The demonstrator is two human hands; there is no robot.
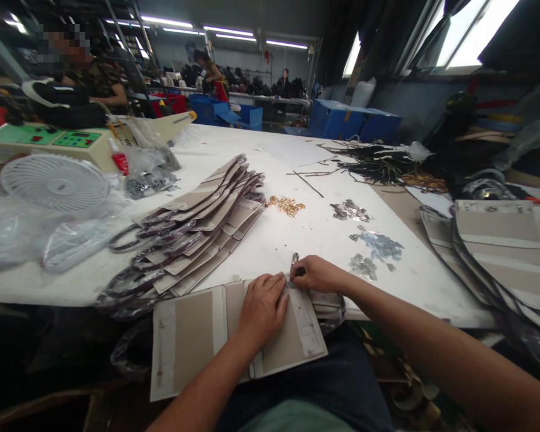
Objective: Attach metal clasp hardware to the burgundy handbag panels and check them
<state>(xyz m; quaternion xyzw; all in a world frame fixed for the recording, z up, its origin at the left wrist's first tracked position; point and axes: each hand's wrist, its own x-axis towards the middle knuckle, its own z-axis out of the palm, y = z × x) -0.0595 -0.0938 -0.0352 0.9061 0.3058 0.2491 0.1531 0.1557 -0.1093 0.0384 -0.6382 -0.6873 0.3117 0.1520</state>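
A beige bag panel (193, 327) with pale strips lies across the table's front edge, partly over my lap. My left hand (263, 306) rests on it with fingers stretched out, pressing near its upper edge. At that edge my right hand (317, 275) is closed in a pinch around a small silver metal tool (295, 258); its upper end sticks up above my fingers and the rest is hidden. Clear plastic-wrapped handles (333, 324) show under the panel's right side. Beyond my hands lies a pile of small gold-coloured metal pieces (288, 206).
Stacked bag panels with wrapped handles (198, 231) lie at left, more panels (495, 240) at right. Thin silver plates (380, 246) form several small piles. Dark cords (378, 162), a white fan (56, 185) and a machine (58, 141) stand farther back. Other people work beyond.
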